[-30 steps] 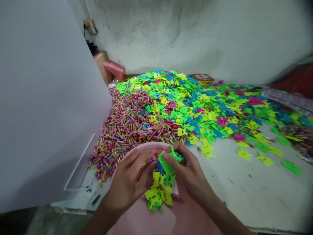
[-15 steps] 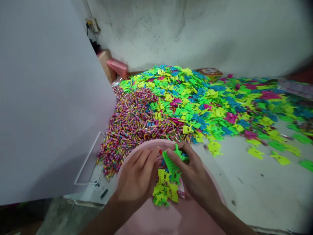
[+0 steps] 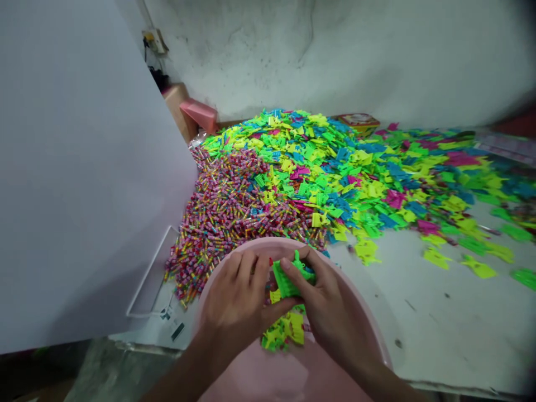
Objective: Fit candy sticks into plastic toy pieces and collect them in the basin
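Observation:
Both my hands meet over a pink basin [image 3: 360, 312] in front of me. My right hand [image 3: 330, 304] pinches a green plastic toy piece [image 3: 287, 281] between thumb and fingers. My left hand [image 3: 238, 304] is closed against the same green piece, and a small red-tipped candy stick [image 3: 270, 262] shows at its fingertips. Below the hands, several yellow and green plastic pieces [image 3: 287, 332] lie in the basin.
A big heap of green, yellow, blue and pink plastic pieces [image 3: 343, 173] covers the white surface [image 3: 444, 324] ahead. A heap of small wrapped candy sticks [image 3: 226, 212] lies to the left. A white board [image 3: 79, 167] stands at left, a pink box [image 3: 201, 114] behind.
My left hand has closed in against the green piece held by my right hand. The view shifted slightly; the basin shows more.

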`<state>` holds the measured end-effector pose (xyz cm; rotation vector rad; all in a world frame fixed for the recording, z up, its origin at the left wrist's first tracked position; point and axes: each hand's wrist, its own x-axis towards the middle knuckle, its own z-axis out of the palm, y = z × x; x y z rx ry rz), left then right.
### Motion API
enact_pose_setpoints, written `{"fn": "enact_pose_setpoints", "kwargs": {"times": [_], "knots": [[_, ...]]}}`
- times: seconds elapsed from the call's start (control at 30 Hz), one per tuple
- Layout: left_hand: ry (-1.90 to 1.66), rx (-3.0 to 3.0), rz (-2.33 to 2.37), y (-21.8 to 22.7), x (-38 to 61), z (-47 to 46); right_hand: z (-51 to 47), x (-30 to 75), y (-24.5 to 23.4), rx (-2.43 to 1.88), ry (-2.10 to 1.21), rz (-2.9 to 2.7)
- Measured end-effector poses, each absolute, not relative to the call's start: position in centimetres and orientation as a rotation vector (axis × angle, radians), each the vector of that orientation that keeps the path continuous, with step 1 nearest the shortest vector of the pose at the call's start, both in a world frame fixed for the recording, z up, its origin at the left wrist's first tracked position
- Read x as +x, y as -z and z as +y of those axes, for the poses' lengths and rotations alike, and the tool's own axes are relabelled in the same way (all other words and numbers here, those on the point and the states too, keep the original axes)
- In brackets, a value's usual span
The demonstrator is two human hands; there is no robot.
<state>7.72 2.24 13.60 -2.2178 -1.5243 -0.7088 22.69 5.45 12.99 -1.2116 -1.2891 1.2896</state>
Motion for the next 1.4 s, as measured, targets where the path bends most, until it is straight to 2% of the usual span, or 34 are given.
{"fn": "enact_pose_setpoints", "kwargs": {"times": [0.27,0.57,0.83,1.13,1.4], "knots": [[0.752,-2.330,-1.366,-11.4,6.9,2.4,4.9,22.9,-13.7,-1.232,-1.311,-1.299],[1.007,-2.475,-1.760,-13.5,5.6,2.8,5.2,23.0,-13.1,-1.237,-1.323,-1.298],[1.222,-2.615,-1.782,-13.6,6.2,2.4,4.9,22.9,-13.9,-1.265,-1.309,-1.326],[1.148,-2.559,-1.581,-12.2,5.7,2.2,4.7,22.9,-14.1,-1.179,-1.261,-1.361],[0.928,-2.437,-1.380,-10.6,5.2,1.3,4.1,22.1,-12.6,-1.191,-1.246,-1.282]]}}
